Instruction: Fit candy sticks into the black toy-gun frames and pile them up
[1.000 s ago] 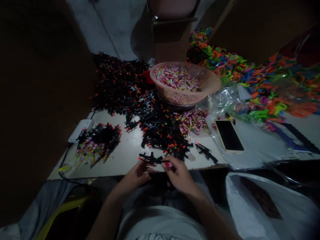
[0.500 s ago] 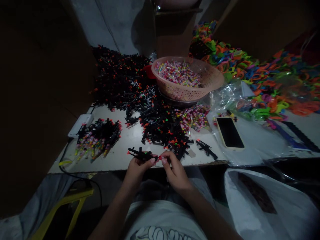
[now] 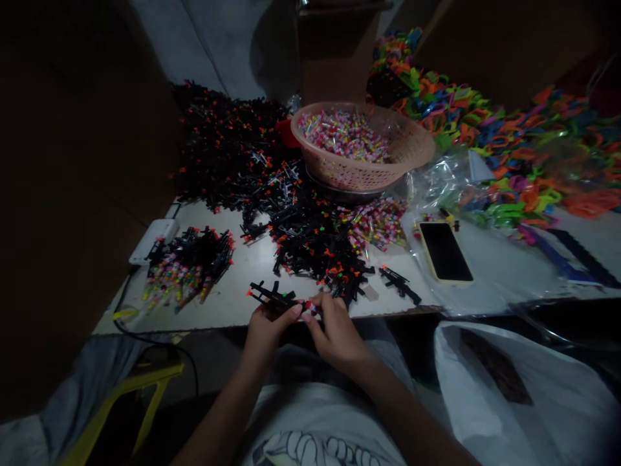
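My left hand (image 3: 270,325) is closed around a small black toy gun (image 3: 272,295), its orange-tipped end pointing left above the table's front edge. My right hand (image 3: 336,331) pinches a small tube with red and white contents (image 3: 310,307) against the gun's right end; the fingers cover much of it. How far the two are joined I cannot tell. Just beyond my hands lies a heap of black toy guns (image 3: 310,239). A single toy gun (image 3: 400,283) rests to the right. On the left is a pile of guns with bead-filled tubes (image 3: 187,268).
A pink basket (image 3: 359,173) of colourful tubes stands behind the heap, with loose tubes (image 3: 376,223) in front. A phone (image 3: 445,252) lies on clear plastic at right. Bright plastic pieces (image 3: 504,142) are piled beyond. A white sack (image 3: 466,369) hangs below the table edge.
My right hand has moved slightly left, closer to my left hand. The red and white tube now shows more between the fingers, against the gun's end. The view has shifted a little.
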Demonstrator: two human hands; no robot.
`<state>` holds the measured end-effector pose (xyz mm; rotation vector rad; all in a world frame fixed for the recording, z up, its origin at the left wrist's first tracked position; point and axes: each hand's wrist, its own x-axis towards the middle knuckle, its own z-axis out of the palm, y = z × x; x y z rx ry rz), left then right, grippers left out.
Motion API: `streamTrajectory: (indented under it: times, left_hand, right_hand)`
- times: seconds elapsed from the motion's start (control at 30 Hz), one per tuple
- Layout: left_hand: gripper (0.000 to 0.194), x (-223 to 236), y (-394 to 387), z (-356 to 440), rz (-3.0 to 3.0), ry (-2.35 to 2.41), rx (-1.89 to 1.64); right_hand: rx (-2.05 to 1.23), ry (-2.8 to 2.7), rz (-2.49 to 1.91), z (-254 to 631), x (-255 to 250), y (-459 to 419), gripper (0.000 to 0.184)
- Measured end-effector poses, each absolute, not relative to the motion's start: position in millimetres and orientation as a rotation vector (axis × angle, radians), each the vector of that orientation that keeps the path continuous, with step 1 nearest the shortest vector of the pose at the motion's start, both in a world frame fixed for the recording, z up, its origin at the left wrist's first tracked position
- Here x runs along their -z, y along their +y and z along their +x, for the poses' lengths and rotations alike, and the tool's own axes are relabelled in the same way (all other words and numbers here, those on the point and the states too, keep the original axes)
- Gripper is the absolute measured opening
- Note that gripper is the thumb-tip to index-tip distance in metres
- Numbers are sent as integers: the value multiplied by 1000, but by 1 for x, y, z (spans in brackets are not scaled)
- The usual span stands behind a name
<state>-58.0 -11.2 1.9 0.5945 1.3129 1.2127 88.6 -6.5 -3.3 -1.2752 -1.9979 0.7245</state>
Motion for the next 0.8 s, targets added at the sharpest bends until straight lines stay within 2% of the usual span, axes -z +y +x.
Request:
streamTrajectory:
  times: [0.2,0.37,0.43,0.5,0.6,0.7,0.8]
  left_hand:
    - [35,8,-16,-48,355,1192,-1161]
    - [40,7,-14,-50,397,1222,-1139]
    - [44,4,-9,-61,489,1287,-1158]
    - [47,-1,-1,-84,633,1427,-1225]
    - [49,-9,17,-135,948,1773,-1254]
    - [45,-13,32,-186,1436,2248,-1089]
    - [49,-13,41,-217,1782,2541,-843]
  right_hand:
    - [-400,-2192,-1333,84,17,-6,10]
    - [-540,-2203,-1280,88,14,-2,9]
    - [-583,-2182,-1243,98,10,7,14]
    - [-512,-2109,-1291,115,8,23,23]
    - [-305,-1943,-1600,148,11,55,25]
    - [-197,-1904,-1905,175,21,84,28]
    - [-180,-1950,-2002,185,31,98,28]
